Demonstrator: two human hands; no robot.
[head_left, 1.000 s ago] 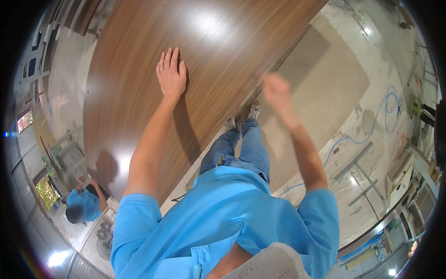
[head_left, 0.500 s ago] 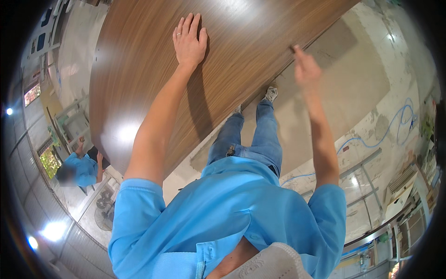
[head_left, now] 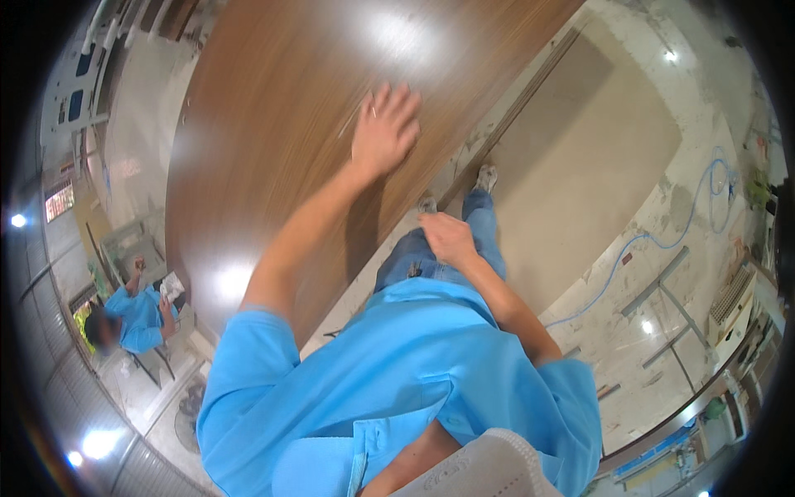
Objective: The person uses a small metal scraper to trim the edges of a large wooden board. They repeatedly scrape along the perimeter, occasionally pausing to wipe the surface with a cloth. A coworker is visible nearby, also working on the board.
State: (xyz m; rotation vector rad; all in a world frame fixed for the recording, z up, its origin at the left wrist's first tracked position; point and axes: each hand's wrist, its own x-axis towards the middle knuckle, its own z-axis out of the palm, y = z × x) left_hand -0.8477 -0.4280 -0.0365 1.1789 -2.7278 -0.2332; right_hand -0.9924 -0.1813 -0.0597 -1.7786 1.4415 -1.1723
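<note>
A large wood-grain panel, brown and glossy, stretches in front of me and to the left. My left hand lies over its surface, fingers spread and slightly blurred, holding nothing. Close to my body, just off the panel's near edge, is my right hand with its fingers curled closed. Whatever sits inside those fingers, if anything, is hidden from this view.
Beige sheet material covers the floor to the right. A blue hose curls beyond it, near grey metal bars. At the left, another person in a blue shirt sits near a fan.
My right hand has drawn back from the panel's far right edge toward my body. My left hand has slid nearer and to the right across the panel.
</note>
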